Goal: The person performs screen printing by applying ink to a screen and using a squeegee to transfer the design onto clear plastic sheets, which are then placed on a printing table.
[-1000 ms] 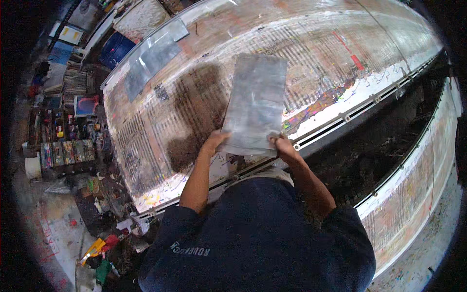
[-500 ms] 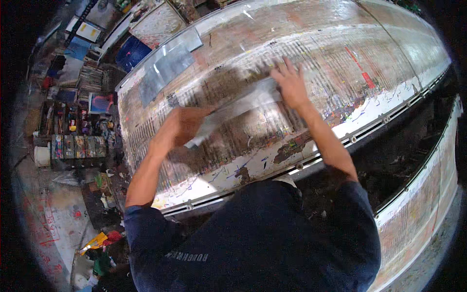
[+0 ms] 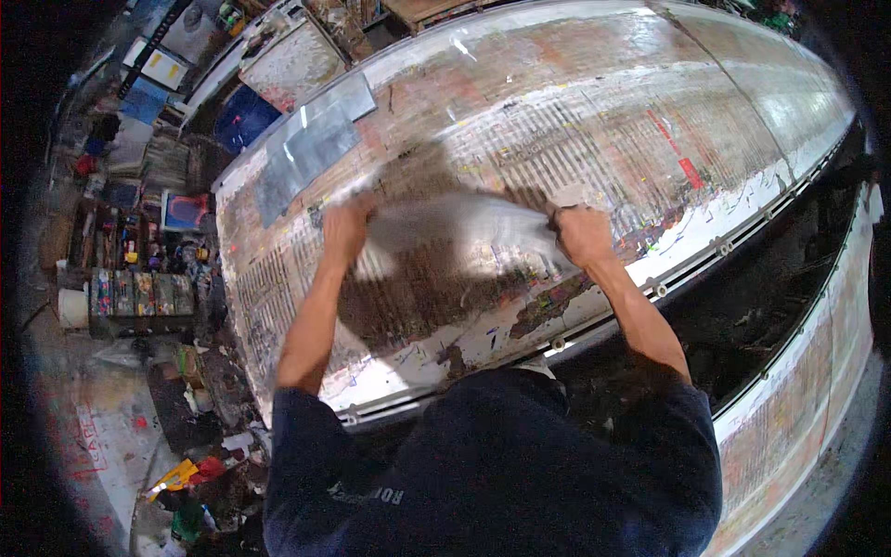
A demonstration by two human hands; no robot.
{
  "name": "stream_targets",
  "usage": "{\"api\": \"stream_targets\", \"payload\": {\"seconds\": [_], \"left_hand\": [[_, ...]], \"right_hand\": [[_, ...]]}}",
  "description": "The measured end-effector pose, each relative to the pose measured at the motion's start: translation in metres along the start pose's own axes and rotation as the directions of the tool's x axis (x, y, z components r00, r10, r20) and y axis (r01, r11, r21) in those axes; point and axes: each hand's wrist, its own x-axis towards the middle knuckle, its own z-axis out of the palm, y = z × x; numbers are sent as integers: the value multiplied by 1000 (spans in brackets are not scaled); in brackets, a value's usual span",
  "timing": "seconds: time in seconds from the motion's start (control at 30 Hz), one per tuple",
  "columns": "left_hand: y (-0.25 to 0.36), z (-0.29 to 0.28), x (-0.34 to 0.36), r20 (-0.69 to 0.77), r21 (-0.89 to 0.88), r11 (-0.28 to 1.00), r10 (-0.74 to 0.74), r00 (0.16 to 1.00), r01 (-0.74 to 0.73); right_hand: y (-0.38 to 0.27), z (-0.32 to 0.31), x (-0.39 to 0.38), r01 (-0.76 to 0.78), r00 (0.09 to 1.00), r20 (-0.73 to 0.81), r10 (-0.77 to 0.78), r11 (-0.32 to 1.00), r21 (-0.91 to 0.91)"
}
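A thin, shiny, see-through sheet (image 3: pixel 501 226) stretches between my hands above a long paint-stained table (image 3: pixel 529 111). My left hand (image 3: pixel 345 230) is closed at the sheet's left end. My right hand (image 3: pixel 585 232) is closed in a fist at its right end, knuckles up. Motion blurs the sheet's middle, and its lower edge is hard to make out. Beyond my left hand, a flat grey translucent sheet (image 3: pixel 302 158) lies along the table's far left side. Dark parallel stripes mark the tabletop below my hands.
A metal rail (image 3: pixel 640 290) with round fittings runs along the table's near edge. To the right stands a second stained table (image 3: pixel 789 399), across a dark gap. Shelving with paint containers (image 3: pixel 144 292) and a blue bin (image 3: pixel 246 116) stand left. Colourful rags (image 3: pixel 190 473) lie lower left.
My right hand has come nearer and closed from spread fingers onto the sheet's end. My left hand has moved farther away and slightly left. The sheet now spans more level between them.
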Motion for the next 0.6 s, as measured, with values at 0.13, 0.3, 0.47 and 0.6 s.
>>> {"api": "stream_targets", "payload": {"seconds": [0.13, 0.3, 0.47, 0.6], "left_hand": [[16, -22, 74, -415, 200, 980, 99, 904, -15], [120, 71, 84, -445, -578, 808, -427, 787, 112], [203, 225, -59, 703, -683, 129, -149, 695, 719], [213, 286, -128, 325, -744, 561, -170, 930, 362]], "right_hand": [[23, 10, -21, -13, 972, -201, 124, 878, 478], [62, 57, -58, -219, 940, 94, 329, 368, 904], [88, 181, -106, -447, 832, 336, 442, 173, 878], [69, 226, -125, -469, 786, 125, 605, 452, 759]]}}
